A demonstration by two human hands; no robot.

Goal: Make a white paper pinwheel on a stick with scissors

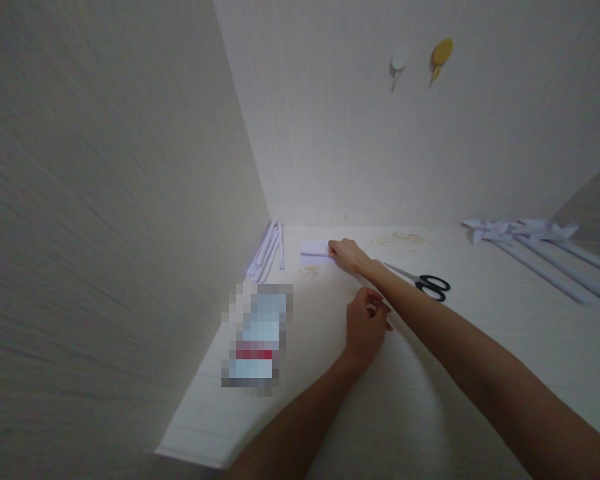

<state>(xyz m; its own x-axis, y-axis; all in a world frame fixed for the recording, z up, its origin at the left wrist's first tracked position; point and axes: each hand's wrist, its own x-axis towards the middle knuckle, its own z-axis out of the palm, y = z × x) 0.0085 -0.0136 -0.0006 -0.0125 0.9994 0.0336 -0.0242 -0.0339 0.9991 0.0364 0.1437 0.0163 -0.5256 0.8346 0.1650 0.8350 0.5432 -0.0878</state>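
Note:
My right hand reaches to the back of the table, its fingers closed on the right end of a folded white sheet of paper. Closer to me, my left hand hovers beside my right forearm with loosely curled fingers and a gap between them; nothing shows in it. A small heap of rubber bands lies just in front of the paper. Scissors with black handles rest to the right, partly behind my right forearm.
Thin white paper rolls lie along the left wall. Longer paper rolls with flared ends are at the right. More rubber bands lie at the back. A blurred flat object is at left. White and yellow hooks stick to the wall.

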